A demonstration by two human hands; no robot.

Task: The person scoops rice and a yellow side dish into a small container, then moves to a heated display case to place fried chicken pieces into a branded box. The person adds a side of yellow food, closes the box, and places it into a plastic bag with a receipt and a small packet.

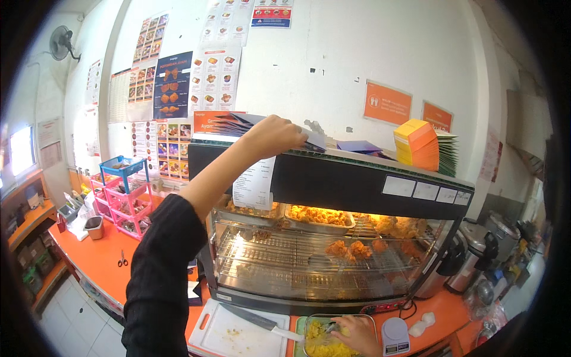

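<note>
My left hand (pixel 275 135) reaches up to the top of a glass-fronted food warmer (pixel 321 262), fingers curled over flat folded paper packaging (pixel 241 123) stacked there. A long printed receipt (pixel 254 183) hangs from the warmer's top edge, below my wrist. Low in front, my right hand (pixel 358 335) is over a rectangular tray of crumbly yellow food (pixel 318 345). Its fingers are bent around a small greyish item that I cannot make out. Left of the tray, a knife (pixel 253 319) with a white handle lies across a white cutting board (pixel 223 336).
Fried pieces (pixel 351 250) and a pan of golden food (pixel 321 216) sit inside the warmer. Yellow-orange folded cartons (pixel 416 143) stand on top. A small white scale (pixel 395 334) is right of the tray. Scissors (pixel 122 258) and a pink rack (pixel 132 208) stand at left.
</note>
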